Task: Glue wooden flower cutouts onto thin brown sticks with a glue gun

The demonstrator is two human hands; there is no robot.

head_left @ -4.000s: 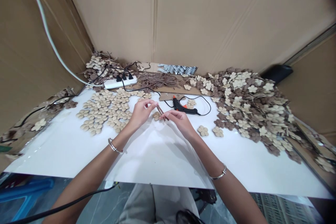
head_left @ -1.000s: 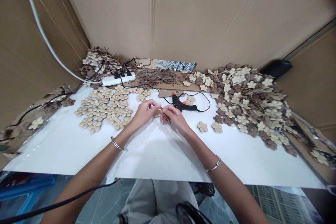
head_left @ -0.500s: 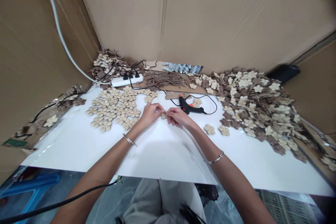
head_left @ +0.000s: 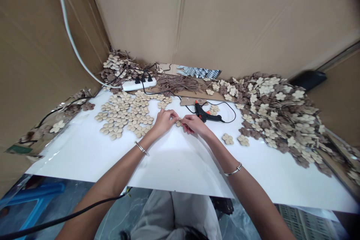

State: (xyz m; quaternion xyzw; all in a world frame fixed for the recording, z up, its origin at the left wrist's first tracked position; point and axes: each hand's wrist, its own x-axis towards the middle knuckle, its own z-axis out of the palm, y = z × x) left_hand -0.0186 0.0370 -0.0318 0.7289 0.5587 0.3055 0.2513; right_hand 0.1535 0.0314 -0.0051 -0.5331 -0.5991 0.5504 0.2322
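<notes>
Between my two hands, close above the white tabletop (head_left: pixel 174 157), is a small beige flower (head_left: pixel 179 123), mostly covered by fingers. My left hand (head_left: pixel 166 120) pinches it from the left side. From the right, my right hand (head_left: pixel 192 123) has its fingers closed at the flower's other edge; whether a stem is also between them cannot be seen. A black glue gun (head_left: pixel 207 114) with an orange nozzle lies just beyond my right hand. Many loose beige flowers (head_left: pixel 123 112) are spread left of my hands, and a pair of beige flowers (head_left: pixel 227 138) lies to the right.
A large heap of brown and beige flowers (head_left: pixel 275 108) covers the right side. At the back are a bundle of brown stems (head_left: pixel 178 83) and a white power strip (head_left: pixel 140 83) with black plugs. Cardboard walls (head_left: pixel 225 18) enclose the table. A black cable (head_left: pixel 70 215) crosses at lower left.
My hands stay together at the flower with almost no movement of the fingers. The whole view has shifted slightly, so everything on the table appears a little further right.
</notes>
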